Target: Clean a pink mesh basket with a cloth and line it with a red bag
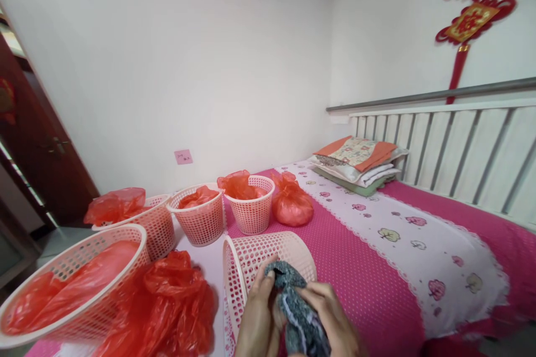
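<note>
Both of my hands grip a speckled grey-green knitted garment (299, 304) with a pale stripe along it. My left hand (262, 309) pinches its upper, looped end between thumb and fingers. On the garment's other side, my right hand (330, 318) has its fingers curled around the cloth. Whether it is a sock or some other small piece cannot be made out. Just behind the hands, a pale pink perforated plastic basket (272, 248) lies tipped on its side on the bed. The hands and garment hide part of it.
Several pink baskets (251, 212) stand left and behind, holding red plastic bags. A tied red bag (292, 203) sits behind the tipped basket, and a crumpled red bag (167, 307) lies left. Folded bedding (355, 162) is stacked near the white headboard (452, 150). A pink-and-white sheet (360, 256) covers the bed.
</note>
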`<state>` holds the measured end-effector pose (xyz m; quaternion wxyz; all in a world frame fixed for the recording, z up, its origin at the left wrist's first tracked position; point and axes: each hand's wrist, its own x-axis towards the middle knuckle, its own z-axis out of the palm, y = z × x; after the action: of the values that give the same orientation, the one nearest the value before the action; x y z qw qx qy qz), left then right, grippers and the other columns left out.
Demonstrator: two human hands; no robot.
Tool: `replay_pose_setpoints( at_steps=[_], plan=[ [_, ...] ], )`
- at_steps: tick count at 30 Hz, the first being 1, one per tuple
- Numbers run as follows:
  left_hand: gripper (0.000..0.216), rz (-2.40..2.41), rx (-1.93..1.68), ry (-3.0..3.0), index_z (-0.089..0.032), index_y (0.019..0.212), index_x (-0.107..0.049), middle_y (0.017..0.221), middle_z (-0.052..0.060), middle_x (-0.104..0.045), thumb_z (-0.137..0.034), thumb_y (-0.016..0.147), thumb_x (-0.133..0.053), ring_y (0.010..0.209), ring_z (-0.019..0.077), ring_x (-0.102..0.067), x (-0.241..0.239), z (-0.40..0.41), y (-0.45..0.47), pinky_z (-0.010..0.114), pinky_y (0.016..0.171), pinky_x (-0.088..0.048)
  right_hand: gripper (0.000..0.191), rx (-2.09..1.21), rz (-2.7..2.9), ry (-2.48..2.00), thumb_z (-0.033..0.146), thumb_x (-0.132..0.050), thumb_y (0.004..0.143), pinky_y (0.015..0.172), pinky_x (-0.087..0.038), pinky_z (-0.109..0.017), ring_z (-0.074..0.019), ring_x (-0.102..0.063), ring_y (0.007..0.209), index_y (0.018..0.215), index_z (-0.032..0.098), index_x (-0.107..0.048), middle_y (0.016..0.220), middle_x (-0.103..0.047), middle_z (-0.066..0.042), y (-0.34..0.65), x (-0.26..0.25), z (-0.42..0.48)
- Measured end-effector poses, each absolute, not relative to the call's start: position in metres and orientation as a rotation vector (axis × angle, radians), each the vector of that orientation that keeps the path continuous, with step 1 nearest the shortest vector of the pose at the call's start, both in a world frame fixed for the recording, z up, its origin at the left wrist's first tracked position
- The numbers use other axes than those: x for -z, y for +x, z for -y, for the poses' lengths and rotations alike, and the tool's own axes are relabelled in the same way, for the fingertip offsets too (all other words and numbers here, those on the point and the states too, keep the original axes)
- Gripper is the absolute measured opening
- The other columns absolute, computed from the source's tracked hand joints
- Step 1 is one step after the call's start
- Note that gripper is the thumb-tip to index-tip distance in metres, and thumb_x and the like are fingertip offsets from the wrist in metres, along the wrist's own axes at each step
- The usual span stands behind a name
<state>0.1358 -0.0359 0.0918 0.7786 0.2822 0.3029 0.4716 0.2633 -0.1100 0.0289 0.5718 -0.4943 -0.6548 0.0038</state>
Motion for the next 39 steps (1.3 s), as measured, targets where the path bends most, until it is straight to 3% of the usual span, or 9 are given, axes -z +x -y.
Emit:
replay_pose_setpoints(
  at_steps=[3,7,14,17,22,29,32,34,39],
  plan=[
    [0.057,-0.647,-1.016,0.633,-0.022,0.114,-0.066,0.107,0.007,-0.081,-0.038,0.067,-0.093,0.1,0.0242,-0.077,-0.094,0.04,0.134,0.033,0.085,-0.059,0.093,0.058,1.575,-1.225,0.04,-0.093,0.07,0.097,-0.063,-0.039,-0.0376,-0.07,0.122,0.152,0.026,-0.052,0.137,-0.065,-0.015,0.265,-0.016,0.104],
    [0.061,-0.611,-1.016,0.733,-0.022,0.119,-0.066,0.111,0.008,-0.079,-0.038,0.068,-0.095,0.104,0.0232,-0.076,-0.092,0.044,0.133,0.032,0.089,-0.059,0.051,0.007,1.366,-1.241,0.029,-0.068,0.091,0.106,-0.058,-0.042,-0.033,-0.067,0.127,0.142,0.025,-0.06,0.136,-0.067,-0.014,0.272,-0.027,0.102],
    [0.043,-0.728,-1.088,1.198,-0.019,0.086,-0.072,0.056,-0.005,-0.06,-0.053,0.069,-0.09,0.053,0.011,-0.052,-0.096,0.034,0.126,0.022,0.051,-0.038,0.045,-0.683,0.756,-1.169,0.046,-0.075,0.083,0.093,-0.061,-0.036,-0.0316,-0.073,0.113,0.122,0.024,-0.075,0.119,-0.081,-0.008,0.312,-0.057,0.108],
    [0.036,-0.771,-1.177,1.362,-0.018,0.069,-0.07,0.064,-0.003,-0.061,-0.049,0.072,-0.089,0.063,0.0116,-0.053,-0.103,0.034,0.121,0.022,0.061,-0.042,0.053,-0.835,0.545,-1.067,0.051,-0.086,0.071,0.095,-0.06,-0.041,-0.0347,-0.072,0.116,0.116,0.025,-0.078,0.115,-0.082,-0.008,0.316,-0.061,0.109],
    [0.064,-0.537,-0.909,1.161,-0.023,0.118,-0.075,0.113,0.01,-0.082,-0.046,0.063,-0.097,0.105,0.0304,-0.074,-0.091,0.043,0.127,0.041,0.094,-0.055,0.05,-0.974,0.664,-0.95,0.052,-0.083,0.078,0.102,-0.056,-0.048,-0.0367,-0.07,0.119,0.121,0.027,-0.077,0.122,-0.08,-0.01,0.306,-0.068,0.111],
    [0.049,-0.661,-0.899,1.126,-0.017,0.102,-0.082,0.106,0.015,-0.085,-0.054,0.07,-0.091,0.106,0.0351,-0.076,-0.08,0.041,0.126,0.045,0.098,-0.056,0.041,-0.305,1.393,-1.237,0.033,-0.069,0.09,0.12,-0.043,-0.048,-0.033,-0.046,0.15,0.131,0.033,-0.069,0.163,-0.048,-0.007,0.322,-0.071,0.118],
    [0.056,-0.687,-0.876,1.163,-0.016,0.097,-0.082,0.099,0.014,-0.086,-0.061,0.065,-0.091,0.1,0.0349,-0.077,-0.084,0.039,0.123,0.045,0.094,-0.058,0.001,-0.088,1.508,-1.293,0.026,-0.07,0.088,0.105,-0.055,-0.04,-0.0307,-0.062,0.133,0.088,0.028,-0.069,0.145,-0.063,-0.009,0.327,-0.08,0.12],
    [0.057,-0.694,-0.867,1.156,-0.016,0.098,-0.081,0.098,0.014,-0.086,-0.062,0.066,-0.09,0.099,0.034,-0.077,-0.085,0.039,0.121,0.045,0.094,-0.058,0.018,-0.01,1.511,-1.279,0.025,-0.07,0.087,0.093,-0.058,-0.034,-0.0277,-0.07,0.118,0.074,0.026,-0.058,0.126,-0.071,-0.008,0.328,-0.088,0.122],
    [0.045,-0.665,-0.839,1.142,-0.018,0.105,-0.078,0.107,0.012,-0.085,-0.051,0.077,-0.088,0.104,0.0322,-0.077,-0.083,0.04,0.12,0.045,0.099,-0.057,0.008,0.0,1.545,-1.244,0.027,-0.074,0.087,0.078,-0.058,-0.028,-0.0214,-0.072,0.087,0.092,0.029,-0.069,0.09,-0.073,-0.001,0.325,-0.096,0.126]
  ],
)
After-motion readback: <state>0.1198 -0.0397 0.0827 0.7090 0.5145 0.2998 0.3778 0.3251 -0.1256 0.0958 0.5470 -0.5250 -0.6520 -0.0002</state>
